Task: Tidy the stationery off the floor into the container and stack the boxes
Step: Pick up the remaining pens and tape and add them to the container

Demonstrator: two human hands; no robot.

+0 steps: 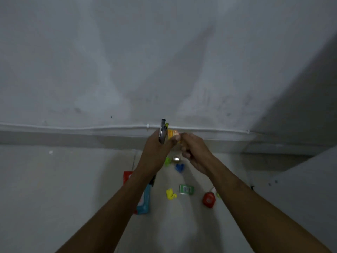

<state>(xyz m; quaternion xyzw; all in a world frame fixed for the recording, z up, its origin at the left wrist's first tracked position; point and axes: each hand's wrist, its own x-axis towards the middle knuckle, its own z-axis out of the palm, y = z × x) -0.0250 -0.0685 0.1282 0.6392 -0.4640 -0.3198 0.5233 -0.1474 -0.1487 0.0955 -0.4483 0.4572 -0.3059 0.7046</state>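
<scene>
My left hand (156, 148) is raised in front of the wall and grips a bundle of pens (163, 131) that stick up past its fingers. An orange and yellow box (173, 134) sits between both hands. My right hand (194, 152) has curled fingers at that box; what it pinches is blurred. On the floor below lie a green clip (167, 161), a shiny round object (176, 158), a blue clip (180, 167), a yellow clip (171, 194), a green box (186, 189) and a red tape-like object (209, 199). No container is in view.
A red and blue flat packet (144, 199) lies on the floor under my left forearm. A white cable (91, 128) runs along the wall above the skirting. A grey ledge (300, 179) juts out at the right.
</scene>
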